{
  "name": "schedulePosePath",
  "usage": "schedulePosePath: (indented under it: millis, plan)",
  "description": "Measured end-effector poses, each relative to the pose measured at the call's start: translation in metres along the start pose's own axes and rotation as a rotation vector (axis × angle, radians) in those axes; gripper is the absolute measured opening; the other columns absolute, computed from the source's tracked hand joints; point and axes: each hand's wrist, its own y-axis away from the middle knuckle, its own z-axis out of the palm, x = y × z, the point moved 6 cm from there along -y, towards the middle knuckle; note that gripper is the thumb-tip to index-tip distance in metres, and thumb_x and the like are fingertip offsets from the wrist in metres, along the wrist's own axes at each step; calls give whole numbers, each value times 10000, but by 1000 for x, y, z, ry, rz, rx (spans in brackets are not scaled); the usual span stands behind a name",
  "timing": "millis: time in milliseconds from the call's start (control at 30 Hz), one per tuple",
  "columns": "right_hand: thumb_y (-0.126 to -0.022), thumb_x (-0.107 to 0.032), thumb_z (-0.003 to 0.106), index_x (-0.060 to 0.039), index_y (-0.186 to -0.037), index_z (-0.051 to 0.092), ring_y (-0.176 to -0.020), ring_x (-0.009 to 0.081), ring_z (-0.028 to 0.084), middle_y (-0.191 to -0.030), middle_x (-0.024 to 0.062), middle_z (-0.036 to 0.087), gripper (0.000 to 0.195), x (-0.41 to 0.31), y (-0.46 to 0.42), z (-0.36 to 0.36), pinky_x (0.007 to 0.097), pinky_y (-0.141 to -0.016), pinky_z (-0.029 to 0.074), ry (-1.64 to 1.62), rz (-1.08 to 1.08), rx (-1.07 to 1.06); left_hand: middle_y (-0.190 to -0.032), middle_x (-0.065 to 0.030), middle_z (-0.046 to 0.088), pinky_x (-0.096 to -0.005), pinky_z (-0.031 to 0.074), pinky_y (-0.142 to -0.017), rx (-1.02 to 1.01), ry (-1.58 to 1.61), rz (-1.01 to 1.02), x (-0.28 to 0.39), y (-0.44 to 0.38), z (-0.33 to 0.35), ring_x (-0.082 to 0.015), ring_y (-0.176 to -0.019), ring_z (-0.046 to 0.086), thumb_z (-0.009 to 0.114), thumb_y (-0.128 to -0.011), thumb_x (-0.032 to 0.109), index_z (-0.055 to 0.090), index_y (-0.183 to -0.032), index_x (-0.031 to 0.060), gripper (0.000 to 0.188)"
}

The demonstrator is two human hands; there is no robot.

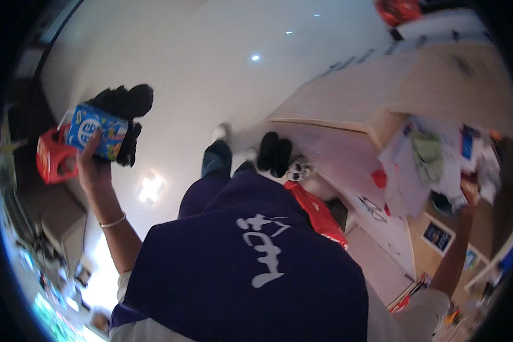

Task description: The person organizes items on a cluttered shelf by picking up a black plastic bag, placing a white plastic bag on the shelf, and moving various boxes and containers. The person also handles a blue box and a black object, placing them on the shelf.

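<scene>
My left hand (pixel 90 164) is closed around a blue printed drink carton (pixel 98 130). A white straw (pixel 64 119) sticks out at the carton's left end. Black objects (pixel 130 102), perhaps shoes, show just beyond the carton; whether they touch it cannot be told. On the far right, my right hand (pixel 470 192) reaches in among clutter on a wooden cabinet. Crumpled whitish plastic or paper (pixel 489 171) lies right by its fingers, and a dark round object (pixel 442 203) is close beside it. Blur hides whether those fingers grip anything.
A red plastic stool (pixel 53 156) stands at left. Black shoes (pixel 274 154) and a patterned pair (pixel 300 168) rest on the floor against the pale cabinet (pixel 346 162). A red bag (pixel 318 213) is near my legs. Papers and a green item (pixel 427 156) cover the cabinet's surface.
</scene>
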Motion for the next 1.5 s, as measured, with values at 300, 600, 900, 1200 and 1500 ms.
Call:
schedulePosePath:
  millis: [300, 600, 900, 1200, 1500]
  plan:
    - [-769, -90, 553, -15, -1055, 571, -935, 397, 566, -1038, 221, 585, 296, -230, 126, 6, 432, -811, 481, 500, -511, 276, -1093, -139, 578, -373, 486, -874, -160, -91, -6, 37, -2, 11, -232, -980, 589, 648, -804, 86, 451, -1193, -60, 460]
    - [-796, -87, 490, -5, -994, 593, -855, 359, 613, -963, 225, 605, 237, -219, 106, 30, 435, -755, 502, 618, -319, 183, -1240, -175, 510, -437, 451, -937, -481, -56, -40, 53, 20, 71, -290, -1089, 541, 599, -829, 83, 378, -1311, -31, 542]
    - [-825, -125, 457, -42, -1090, 586, -1093, 292, 505, -1158, 104, 566, 306, -257, 161, 12, 393, -901, 424, 792, -137, 570, -1148, -124, 545, -401, 443, -922, -635, -79, 25, 80, 46, 141, -239, -1029, 558, 660, -771, 104, 414, -1255, -25, 557]
    - [-684, -248, 705, -68, -1205, 479, -1126, 307, 464, -1250, 115, 487, 596, -415, 246, 66, 424, -926, 387, -79, -634, 478, -1090, -128, 574, -375, 456, -903, -616, -165, 18, 89, 72, 133, -237, -982, 583, 676, -743, 78, 450, -1208, -35, 530]
    - [-614, -413, 738, -117, -1244, 455, -1192, 307, 399, -1275, 108, 443, 751, -431, 228, 88, 490, -950, 330, -48, -631, 233, -1034, -115, 593, -372, 457, -882, -471, -298, 11, 75, 101, 106, -237, -955, 586, 714, -689, 92, 474, -1176, -22, 554]
